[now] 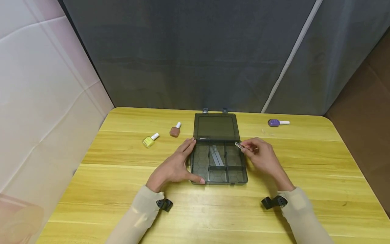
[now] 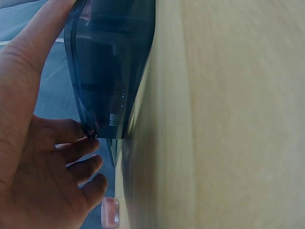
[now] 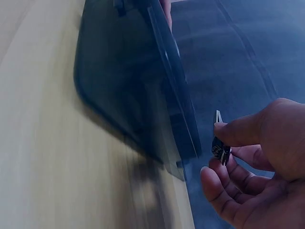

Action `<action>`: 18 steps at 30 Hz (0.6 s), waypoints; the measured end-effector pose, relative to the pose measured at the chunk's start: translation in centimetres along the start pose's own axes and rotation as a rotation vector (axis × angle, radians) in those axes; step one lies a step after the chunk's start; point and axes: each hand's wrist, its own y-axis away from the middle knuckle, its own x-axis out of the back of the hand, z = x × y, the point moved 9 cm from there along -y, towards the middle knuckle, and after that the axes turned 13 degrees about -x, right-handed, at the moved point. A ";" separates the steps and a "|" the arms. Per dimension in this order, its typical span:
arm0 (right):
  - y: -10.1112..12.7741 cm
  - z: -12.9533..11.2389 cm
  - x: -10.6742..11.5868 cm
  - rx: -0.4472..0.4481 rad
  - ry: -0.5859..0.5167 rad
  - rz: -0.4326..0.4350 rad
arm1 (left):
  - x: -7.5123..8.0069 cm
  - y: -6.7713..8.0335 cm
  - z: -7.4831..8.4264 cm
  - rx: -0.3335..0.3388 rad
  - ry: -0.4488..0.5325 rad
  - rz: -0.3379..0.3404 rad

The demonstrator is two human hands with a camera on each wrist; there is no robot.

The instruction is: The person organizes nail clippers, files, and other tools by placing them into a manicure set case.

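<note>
A dark see-through compartment box (image 1: pixel 200 162) lies on the table, its lid (image 1: pixel 217 126) folded back. My left hand (image 1: pixel 175 166) holds the box's left side, thumb on the front rim and fingertips at the hinge corner. In the left wrist view, the index fingertip meets that corner. My right hand (image 1: pixel 260 154) pinches a small metal nail clipper (image 3: pixel 220 145) between thumb and fingers. It is above the box's back right corner in the head view. Two flat grey strips (image 1: pixel 216 156) lie slanted in the middle compartment.
Left of the box stand or lie a yellow nail polish bottle (image 1: pixel 148 141) and a brown one (image 1: pixel 175 131). A purple bottle (image 1: pixel 274 123) lies at the back right, with small clear pieces (image 1: pixel 263 131) nearby. Grey curtain (image 1: pixel 189 61) hangs behind the wooden table (image 1: pixel 100 189).
</note>
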 end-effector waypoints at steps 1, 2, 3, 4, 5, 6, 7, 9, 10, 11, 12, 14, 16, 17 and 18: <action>0.0 -0.2 -0.1 -0.001 -0.005 -0.005 | 0.0 0.0 0.0 0.000 0.000 -0.001; 0.0 -0.3 -0.3 -0.003 -0.009 -0.012 | 0.0 0.0 0.0 0.001 0.001 -0.001; 0.0 -0.4 -0.5 -0.007 -0.011 -0.022 | 0.0 0.0 0.0 0.001 0.001 -0.001; 0.0 -0.4 -0.7 -0.011 -0.014 -0.033 | 0.0 0.0 0.0 0.002 0.001 -0.001; 0.1 -0.5 -0.8 -0.016 -0.017 -0.044 | 0.0 0.0 0.0 0.003 0.000 -0.001; 0.1 -0.5 -1.0 -0.020 -0.018 -0.053 | 0.0 0.0 0.0 0.003 0.000 -0.001; 0.1 -0.5 -1.1 -0.024 -0.017 -0.060 | 0.0 0.0 0.0 0.003 0.000 0.000; 0.2 -0.5 -1.1 -0.025 -0.014 -0.068 | 0.0 0.0 0.0 0.001 0.000 0.000; 0.1 -0.5 -1.1 -0.025 -0.013 -0.067 | 0.1 0.0 0.0 0.000 0.000 0.000; 0.1 -0.5 -1.0 -0.025 -0.012 -0.066 | 0.1 0.0 0.0 -0.001 0.001 0.001; 0.1 -0.4 -0.9 -0.024 -0.010 -0.067 | 0.1 0.0 0.0 -0.001 0.001 0.001; 0.1 -0.4 -0.8 -0.023 -0.008 -0.072 | 0.1 0.0 0.0 -0.001 0.001 0.000; 0.1 -0.2 -0.6 -0.024 -0.004 -0.080 | 0.1 0.0 0.0 -0.001 0.001 0.001; 0.0 -0.2 -0.5 -0.022 -0.002 -0.083 | 0.1 0.0 0.0 0.000 0.000 0.001; 0.0 -0.1 -0.4 -0.019 0.000 -0.086 | 0.1 0.0 0.0 0.002 0.001 0.002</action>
